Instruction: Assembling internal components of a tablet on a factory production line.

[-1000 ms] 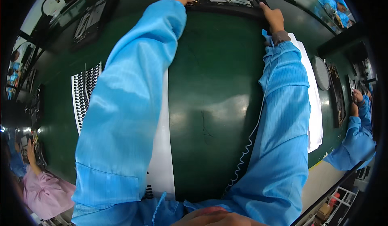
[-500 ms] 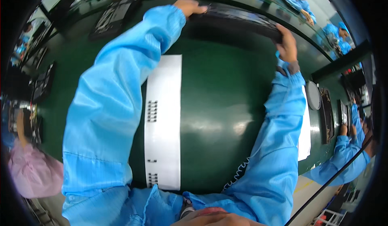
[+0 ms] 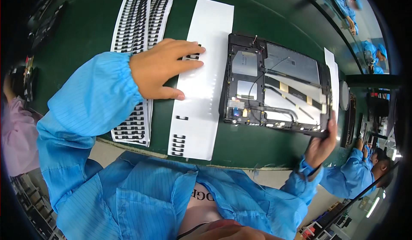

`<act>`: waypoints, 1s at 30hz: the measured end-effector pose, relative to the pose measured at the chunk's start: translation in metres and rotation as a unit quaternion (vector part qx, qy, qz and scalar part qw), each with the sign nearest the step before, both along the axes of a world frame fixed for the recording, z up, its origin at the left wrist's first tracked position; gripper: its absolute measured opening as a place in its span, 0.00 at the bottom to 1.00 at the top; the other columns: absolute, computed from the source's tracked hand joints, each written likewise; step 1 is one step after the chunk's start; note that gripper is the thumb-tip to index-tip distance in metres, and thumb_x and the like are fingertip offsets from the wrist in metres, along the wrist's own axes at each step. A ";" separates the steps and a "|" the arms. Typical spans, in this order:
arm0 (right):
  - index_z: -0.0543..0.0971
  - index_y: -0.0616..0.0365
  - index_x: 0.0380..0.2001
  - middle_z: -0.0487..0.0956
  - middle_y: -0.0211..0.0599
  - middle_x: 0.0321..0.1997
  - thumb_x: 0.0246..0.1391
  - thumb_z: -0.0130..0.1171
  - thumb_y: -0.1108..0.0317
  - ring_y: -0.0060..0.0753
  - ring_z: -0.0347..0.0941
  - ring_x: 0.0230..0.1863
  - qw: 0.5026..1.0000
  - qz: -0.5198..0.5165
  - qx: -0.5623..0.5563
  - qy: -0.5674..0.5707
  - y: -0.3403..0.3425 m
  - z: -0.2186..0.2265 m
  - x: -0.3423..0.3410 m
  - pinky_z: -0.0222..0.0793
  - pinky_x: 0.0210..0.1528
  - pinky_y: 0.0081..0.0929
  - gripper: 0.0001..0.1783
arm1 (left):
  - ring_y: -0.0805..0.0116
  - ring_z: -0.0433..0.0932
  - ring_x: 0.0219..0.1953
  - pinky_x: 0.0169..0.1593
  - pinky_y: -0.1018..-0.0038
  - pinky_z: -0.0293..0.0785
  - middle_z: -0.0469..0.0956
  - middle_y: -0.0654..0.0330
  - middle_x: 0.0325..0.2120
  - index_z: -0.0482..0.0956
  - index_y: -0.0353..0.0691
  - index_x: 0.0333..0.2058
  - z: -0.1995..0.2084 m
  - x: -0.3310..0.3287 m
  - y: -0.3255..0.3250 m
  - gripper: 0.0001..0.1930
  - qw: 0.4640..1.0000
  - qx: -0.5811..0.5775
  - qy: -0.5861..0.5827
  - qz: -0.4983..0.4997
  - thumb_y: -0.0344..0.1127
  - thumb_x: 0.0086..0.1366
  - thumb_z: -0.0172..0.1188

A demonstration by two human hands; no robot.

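My left hand (image 3: 161, 70) is over a long white backing sheet (image 3: 201, 94), its fingers spread beside a few small black stickers. Its fingertips lie at the stickers; whether they lift one I cannot tell. More black stickers sit along the sheet's near end. To the right is a flat black device housing (image 3: 246, 64) with its inside exposed: silver panels, circuitry and loose black cables. My right hand (image 3: 322, 147) grips the housing at its near right corner, thumb along the edge. The housing's left edge is close beside the white sheet.
Sheets full of black stickers (image 3: 131, 30) lie left of my left hand, partly under my sleeve. Right of the housing are white paper (image 3: 330, 62), a round grey lid (image 3: 344, 95) and a dark frame (image 3: 350, 117). A pink-sleeved person (image 3: 17, 132) and blue-clad people sit nearby.
Both hands have come back from the table's far side, and the housing now lies nearer. My left hand has let go of it and moved to the white sheet. The view has shifted.
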State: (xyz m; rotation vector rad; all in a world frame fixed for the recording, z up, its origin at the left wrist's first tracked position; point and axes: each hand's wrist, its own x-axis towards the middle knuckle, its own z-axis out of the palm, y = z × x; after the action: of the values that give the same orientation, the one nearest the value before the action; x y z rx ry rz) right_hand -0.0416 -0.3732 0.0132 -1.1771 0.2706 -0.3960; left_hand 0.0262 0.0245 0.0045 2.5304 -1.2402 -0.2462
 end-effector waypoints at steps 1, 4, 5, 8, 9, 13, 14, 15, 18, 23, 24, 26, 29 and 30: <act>0.63 0.70 0.51 0.69 0.51 0.48 0.52 0.47 0.72 0.38 0.70 0.47 1.000 -0.020 -0.009 -0.005 0.003 -0.009 -0.011 0.66 0.51 0.31 0.22 | 0.49 0.53 0.59 0.59 0.60 0.52 0.55 0.48 0.56 0.63 0.38 0.53 -0.005 -0.003 -0.001 0.35 1.000 -0.009 0.005 -0.001 0.41 0.45 0.66; 0.66 0.69 0.48 0.71 0.44 0.45 0.52 0.48 0.72 0.32 0.70 0.43 0.995 -0.042 -0.085 -0.005 0.008 -0.025 -0.026 0.66 0.46 0.24 0.19 | 0.50 0.51 0.60 0.59 0.60 0.52 0.54 0.49 0.57 0.64 0.39 0.53 -0.011 -0.011 -0.005 0.36 0.999 -0.031 -0.025 0.017 0.40 0.44 0.67; 0.67 0.67 0.47 0.71 0.42 0.44 0.52 0.49 0.72 0.28 0.69 0.41 0.981 -0.032 -0.190 0.030 0.003 -0.028 -0.031 0.65 0.44 0.21 0.18 | 0.51 0.50 0.60 0.59 0.60 0.52 0.54 0.50 0.57 0.64 0.39 0.53 -0.013 -0.013 -0.006 0.36 0.999 -0.028 -0.030 0.027 0.40 0.44 0.67; 0.72 0.62 0.40 0.72 0.33 0.41 0.50 0.51 0.75 0.23 0.66 0.38 0.896 -0.031 -0.427 0.112 0.006 -0.018 -0.041 0.61 0.41 0.18 0.12 | 0.52 0.50 0.61 0.59 0.60 0.52 0.55 0.51 0.57 0.64 0.39 0.52 -0.018 -0.015 -0.007 0.35 0.998 -0.040 -0.034 0.032 0.40 0.44 0.67; 0.72 0.62 0.38 0.72 0.34 0.39 0.49 0.51 0.76 0.26 0.67 0.37 0.841 -0.068 -0.535 0.034 0.018 -0.015 -0.040 0.61 0.41 0.19 0.11 | 0.52 0.51 0.61 0.60 0.60 0.51 0.56 0.51 0.57 0.64 0.39 0.52 -0.019 -0.016 -0.006 0.35 0.998 -0.050 -0.033 0.034 0.40 0.45 0.66; 0.74 0.65 0.29 0.74 0.41 0.29 0.42 0.51 0.82 0.37 0.70 0.31 0.767 0.068 -0.632 -0.092 0.131 0.007 -0.059 0.65 0.35 0.31 0.07 | 0.49 0.56 0.58 0.59 0.56 0.52 0.59 0.48 0.54 0.67 0.37 0.49 -0.026 -0.017 0.001 0.33 0.987 -0.143 -0.068 -0.029 0.37 0.43 0.66; 0.75 0.64 0.27 0.73 0.43 0.26 0.38 0.52 0.82 0.41 0.70 0.28 0.760 0.124 -0.628 -0.118 0.155 -0.003 -0.063 0.66 0.32 0.31 0.08 | 0.49 0.56 0.58 0.59 0.56 0.52 0.59 0.48 0.54 0.67 0.37 0.49 -0.027 -0.018 -0.002 0.33 0.987 -0.144 -0.065 -0.038 0.37 0.43 0.66; 0.76 0.64 0.27 0.73 0.44 0.26 0.35 0.56 0.80 0.43 0.70 0.28 0.758 0.183 -0.618 -0.101 0.174 -0.009 -0.068 0.67 0.30 0.31 0.10 | 0.48 0.56 0.58 0.58 0.56 0.52 0.60 0.48 0.54 0.67 0.37 0.48 -0.026 -0.021 -0.007 0.32 0.986 -0.144 -0.060 -0.051 0.37 0.42 0.66; 0.75 0.64 0.28 0.70 0.41 0.23 0.37 0.60 0.77 0.41 0.68 0.23 0.731 0.149 -0.658 -0.102 0.208 -0.029 -0.059 0.65 0.24 0.32 0.10 | 0.48 0.57 0.57 0.57 0.56 0.55 0.62 0.48 0.53 0.69 0.36 0.46 -0.029 -0.032 -0.011 0.31 0.986 -0.141 -0.058 -0.066 0.37 0.41 0.67; 0.73 0.65 0.26 0.69 0.42 0.24 0.34 0.61 0.77 0.42 0.67 0.23 0.726 0.123 -0.667 -0.115 0.224 -0.038 -0.054 0.64 0.24 0.33 0.11 | 0.49 0.58 0.56 0.56 0.61 0.57 0.63 0.50 0.52 0.70 0.36 0.45 -0.024 -0.032 -0.008 0.33 0.993 -0.107 -0.035 -0.025 0.34 0.35 0.70; 0.73 0.64 0.25 0.68 0.42 0.23 0.34 0.60 0.77 0.42 0.67 0.23 0.740 0.120 -0.652 -0.113 0.226 -0.038 -0.054 0.63 0.24 0.33 0.10 | 0.50 0.58 0.56 0.56 0.61 0.57 0.63 0.50 0.52 0.70 0.36 0.45 -0.022 -0.032 -0.006 0.34 0.993 -0.110 -0.034 -0.025 0.33 0.35 0.70; 0.73 0.64 0.24 0.68 0.41 0.23 0.34 0.60 0.78 0.41 0.66 0.22 0.766 0.115 -0.619 -0.132 0.227 -0.045 -0.054 0.63 0.24 0.33 0.09 | 0.50 0.58 0.56 0.56 0.61 0.57 0.63 0.51 0.53 0.70 0.36 0.46 -0.020 -0.033 -0.009 0.34 0.994 -0.104 -0.031 -0.030 0.34 0.34 0.70; 0.73 0.63 0.24 0.69 0.41 0.23 0.32 0.60 0.79 0.41 0.66 0.23 0.767 0.112 -0.620 -0.125 0.228 -0.044 -0.056 0.63 0.24 0.32 0.10 | 0.51 0.60 0.55 0.56 0.62 0.58 0.65 0.51 0.50 0.71 0.36 0.44 -0.020 -0.031 -0.011 0.30 0.993 -0.105 -0.046 -0.027 0.37 0.39 0.69; 0.73 0.63 0.24 0.69 0.41 0.23 0.32 0.60 0.79 0.41 0.66 0.23 0.768 0.106 -0.619 -0.125 0.227 -0.044 -0.057 0.63 0.24 0.32 0.10 | 0.51 0.60 0.55 0.56 0.62 0.58 0.65 0.51 0.50 0.71 0.36 0.44 -0.020 -0.030 -0.011 0.30 0.993 -0.102 -0.048 -0.033 0.37 0.39 0.69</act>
State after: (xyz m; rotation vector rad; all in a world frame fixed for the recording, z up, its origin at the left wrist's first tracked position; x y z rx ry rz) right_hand -0.0983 -0.1465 -0.0303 -2.4010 -0.4631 -0.5370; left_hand -0.0041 0.0135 -0.0157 2.3533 -1.3129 -0.0104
